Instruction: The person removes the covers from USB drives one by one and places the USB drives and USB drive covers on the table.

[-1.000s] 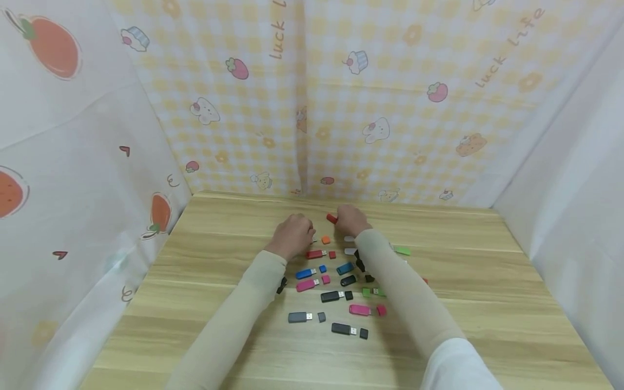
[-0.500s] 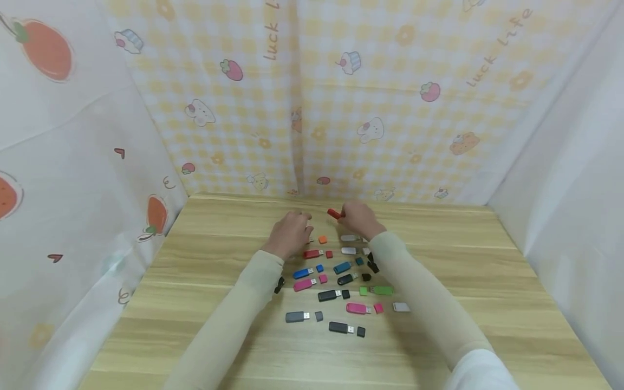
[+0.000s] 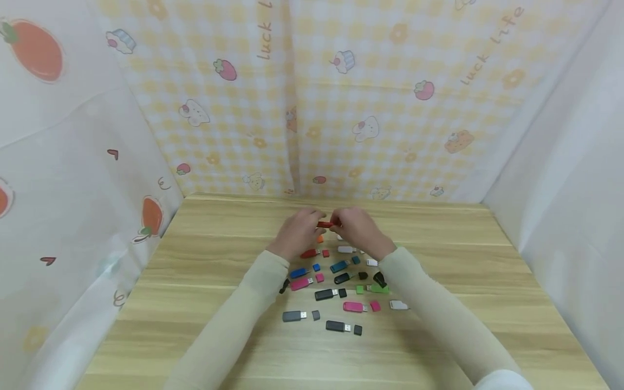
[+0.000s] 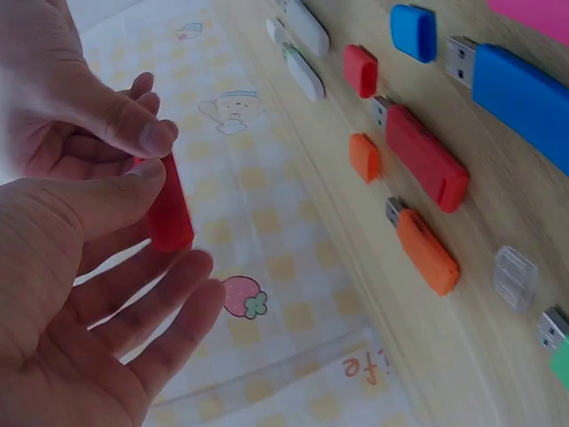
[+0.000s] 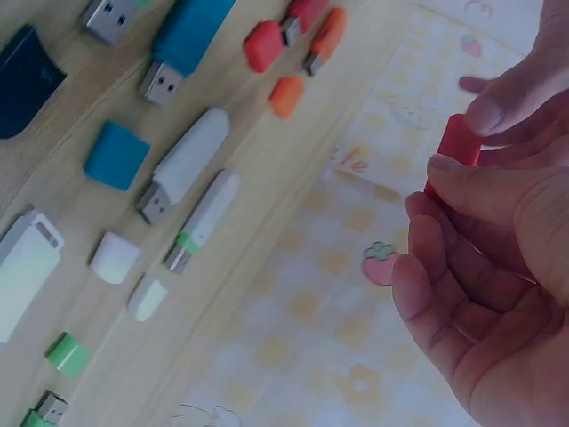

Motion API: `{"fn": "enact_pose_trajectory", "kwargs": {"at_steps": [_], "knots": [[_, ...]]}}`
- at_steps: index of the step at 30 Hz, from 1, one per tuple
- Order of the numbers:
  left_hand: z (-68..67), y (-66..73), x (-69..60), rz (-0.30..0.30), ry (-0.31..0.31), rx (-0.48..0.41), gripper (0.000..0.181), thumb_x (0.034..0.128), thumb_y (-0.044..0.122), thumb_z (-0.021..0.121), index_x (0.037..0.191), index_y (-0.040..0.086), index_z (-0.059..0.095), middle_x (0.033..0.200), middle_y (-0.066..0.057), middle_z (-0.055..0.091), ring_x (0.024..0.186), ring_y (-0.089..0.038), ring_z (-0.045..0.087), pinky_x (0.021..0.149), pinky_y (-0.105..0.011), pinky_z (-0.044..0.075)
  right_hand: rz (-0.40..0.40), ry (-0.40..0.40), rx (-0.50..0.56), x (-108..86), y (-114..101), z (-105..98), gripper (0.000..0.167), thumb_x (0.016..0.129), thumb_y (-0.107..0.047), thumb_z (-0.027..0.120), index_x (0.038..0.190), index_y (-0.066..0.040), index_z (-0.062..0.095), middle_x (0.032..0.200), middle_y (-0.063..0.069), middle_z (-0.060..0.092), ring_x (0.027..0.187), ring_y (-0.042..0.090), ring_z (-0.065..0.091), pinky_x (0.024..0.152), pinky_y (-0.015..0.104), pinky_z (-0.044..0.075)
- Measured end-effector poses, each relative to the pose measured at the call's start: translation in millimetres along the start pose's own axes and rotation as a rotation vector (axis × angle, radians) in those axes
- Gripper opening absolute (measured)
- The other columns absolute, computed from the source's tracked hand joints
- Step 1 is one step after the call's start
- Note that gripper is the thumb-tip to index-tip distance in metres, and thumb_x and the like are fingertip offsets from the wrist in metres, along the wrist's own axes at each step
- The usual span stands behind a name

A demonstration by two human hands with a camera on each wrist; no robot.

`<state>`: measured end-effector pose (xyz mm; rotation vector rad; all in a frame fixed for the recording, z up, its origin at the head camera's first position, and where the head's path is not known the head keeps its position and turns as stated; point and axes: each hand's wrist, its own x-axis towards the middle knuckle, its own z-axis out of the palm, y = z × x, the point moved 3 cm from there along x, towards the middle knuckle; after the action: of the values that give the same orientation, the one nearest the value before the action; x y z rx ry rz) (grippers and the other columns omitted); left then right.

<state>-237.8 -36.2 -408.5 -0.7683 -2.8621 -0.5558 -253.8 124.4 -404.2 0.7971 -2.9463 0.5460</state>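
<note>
A red USB stick [image 3: 324,224] is held up between both hands above the far part of the table. My left hand [image 3: 298,234] pinches one end of it, thumb on top and the other fingers spread loosely, as the left wrist view shows. At the opposite end, my right hand [image 3: 359,230] grips the stick [image 5: 458,147] between thumb and curled forefinger. No bare metal plug shows on it; the fingers hide part of its middle. Below the hands lie an orange USB stick [image 4: 427,252] with its orange cap [image 4: 364,157] and another red USB stick [image 4: 425,157].
Several uncapped USB sticks lie in rows on the wooden table [image 3: 487,303], each near its cap, including blue [image 3: 298,273], pink [image 3: 353,307], black [image 3: 336,326] and grey [image 3: 292,316] ones. White sticks [image 5: 191,156] lie beneath the right hand. A patterned cloth [image 3: 322,103] hangs behind the table.
My right hand has brought the red USB stick left and slightly down. My left hand has risen from the table and moved right to take hold of its other end.
</note>
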Motion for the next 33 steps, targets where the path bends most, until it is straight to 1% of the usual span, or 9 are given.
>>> {"fn": "enact_pose_trajectory", "kwargs": {"at_steps": [4,7,10,13,16,20,24,28,33], "knots": [[-0.3,4.1,-0.7,0.037,0.014,0.003,0.015,0.1033,0.014,0.075,0.113,0.004,0.079,0.108,-0.01,0.076,0.095,-0.023,0.071,0.085,-0.035,0.064,-0.029,0.023,0.011,-4.0,-6,-2,0.007,0.1,-0.014,0.08,0.1,-0.007,0.079,0.09,0.005,0.079,0.076,0.016,0.069,0.071,0.032,0.061],[-0.3,7.1,-1.4,0.051,0.022,0.024,0.013,0.1042,0.016,0.074,0.105,0.006,0.081,0.099,-0.008,0.076,0.086,-0.02,0.067,0.08,-0.033,0.063,-0.042,0.033,0.011,-6.1,-8,-2,0.007,0.099,-0.014,0.08,0.1,-0.007,0.08,0.092,0.005,0.079,0.079,0.017,0.071,0.074,0.033,0.062],[1.6,8.7,-2.1,0.065,0.032,0.058,0.013,0.1038,0.018,0.075,0.103,0.007,0.082,0.094,-0.006,0.075,0.082,-0.019,0.065,0.077,-0.031,0.062,-0.061,0.037,0.006,-8.7,-9,-2,0.007,0.1,-0.015,0.08,0.098,-0.008,0.079,0.092,0.005,0.079,0.079,0.017,0.07,0.074,0.032,0.061],[4.6,9.0,-3.7,0.07,0.031,0.054,0.012,0.1037,0.017,0.075,0.104,0.007,0.082,0.094,-0.005,0.075,0.082,-0.018,0.064,0.076,-0.03,0.061,-0.077,0.033,0.004,-11.9,-9,-2,0.007,0.1,-0.015,0.079,0.097,-0.009,0.078,0.09,0.004,0.077,0.077,0.016,0.067,0.072,0.031,0.06],[7.0,8.9,-5.5,0.082,0.03,0.036,0.012,0.1043,0.017,0.074,0.106,0.008,0.081,0.096,-0.005,0.076,0.083,-0.017,0.067,0.076,-0.03,0.062,-0.083,0.021,0.008,-14.6,-8,-1,0.007,0.1,-0.015,0.079,0.096,-0.01,0.076,0.09,0.003,0.077,0.077,0.016,0.066,0.071,0.032,0.06],[9.2,9.1,-6.9,0.122,0.046,0.039,0.013,0.1051,0.018,0.073,0.107,0.008,0.081,0.098,-0.005,0.078,0.087,-0.019,0.072,0.077,-0.032,0.063,-0.078,0.001,0.007,-16.4,-4,0,0.007,0.1,-0.014,0.079,0.094,-0.012,0.075,0.091,0.002,0.077,0.077,0.015,0.067,0.071,0.032,0.06],[11.2,8.6,-7.8,0.15,0.068,0.051,0.014,0.1053,0.019,0.073,0.106,0.008,0.081,0.098,-0.006,0.079,0.089,-0.02,0.074,0.077,-0.034,0.064,-0.073,-0.018,0.014,-16.8,-2,-1,0.008,0.099,-0.014,0.08,0.093,-0.013,0.075,0.091,0.002,0.077,0.076,0.014,0.067,0.071,0.032,0.06],[11.7,8.0,-8.2,0.161,0.086,0.046,0.015,0.1054,0.019,0.072,0.105,0.008,0.082,0.098,-0.005,0.079,0.088,-0.02,0.075,0.078,-0.034,0.064,-0.08,-0.031,0.025,-16.6,0,-3,0.008,0.099,-0.014,0.08,0.093,-0.013,0.076,0.09,0.002,0.078,0.075,0.013,0.068,0.071,0.032,0.061],[8.4,8.3,-5.4,0.163,0.111,0.046,0.014,0.1049,0.018,0.073,0.105,0.007,0.082,0.095,-0.006,0.079,0.083,-0.02,0.074,0.075,-0.033,0.063,-0.088,-0.02,0.036,-13.4,1,-7,0.01,0.1,-0.015,0.08,0.091,-0.012,0.076,0.087,0.002,0.078,0.074,0.012,0.069,0.071,0.032,0.061]]}}
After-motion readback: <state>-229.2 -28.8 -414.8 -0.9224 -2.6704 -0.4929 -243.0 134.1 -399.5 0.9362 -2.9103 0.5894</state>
